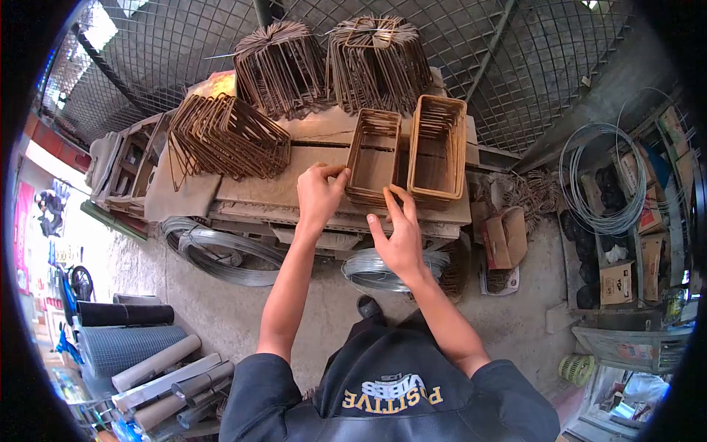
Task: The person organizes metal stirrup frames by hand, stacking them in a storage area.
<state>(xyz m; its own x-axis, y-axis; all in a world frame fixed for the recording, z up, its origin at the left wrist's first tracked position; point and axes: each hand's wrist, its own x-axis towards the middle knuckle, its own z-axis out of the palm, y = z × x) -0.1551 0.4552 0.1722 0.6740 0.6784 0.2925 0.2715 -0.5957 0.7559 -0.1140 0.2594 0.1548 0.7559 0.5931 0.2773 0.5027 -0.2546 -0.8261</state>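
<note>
Two upright stacks of rusty rectangular rebar stirrups stand side by side on the wooden bench: a narrower stack [374,194] and a wider stack [440,194]. My left hand [321,194] is at the front left side of the narrower stack, its fingers curled in against the bars. At that stack's front right corner, my right hand [400,239] touches the bars with its fingertips. Its fingers are stretched out and the thumb stands apart. Further left, a leaning pile of stirrups [228,140] lies on the bench.
Two bundles of stirrups, a left bundle [278,66] and a right bundle [379,66], stand at the back before wire mesh [545,74]. Wire coils [221,254] lie under the bench front [309,212]. A cardboard box [505,237] is at right; mesh rolls [132,350] lie lower left.
</note>
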